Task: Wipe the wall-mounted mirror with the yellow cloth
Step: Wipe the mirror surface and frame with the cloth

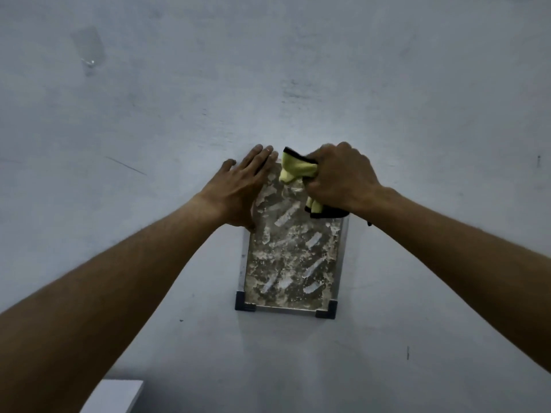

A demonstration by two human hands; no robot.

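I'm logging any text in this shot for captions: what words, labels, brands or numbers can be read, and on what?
None: no readable text shows anywhere.
mirror: only blotchy stains and streaks, no label on its frame.
yellow cloth: bunched in the right hand, no tag visible.
wall: scuffs and marks only, no writing.
left hand: bare, nothing written.

Mirror (290, 254) mounted on wall (328, 70) at frame centre, left hand (243, 189) laid on its upper-left edge, cloth (298, 171) gripped by right hand (343, 177) at its upper right
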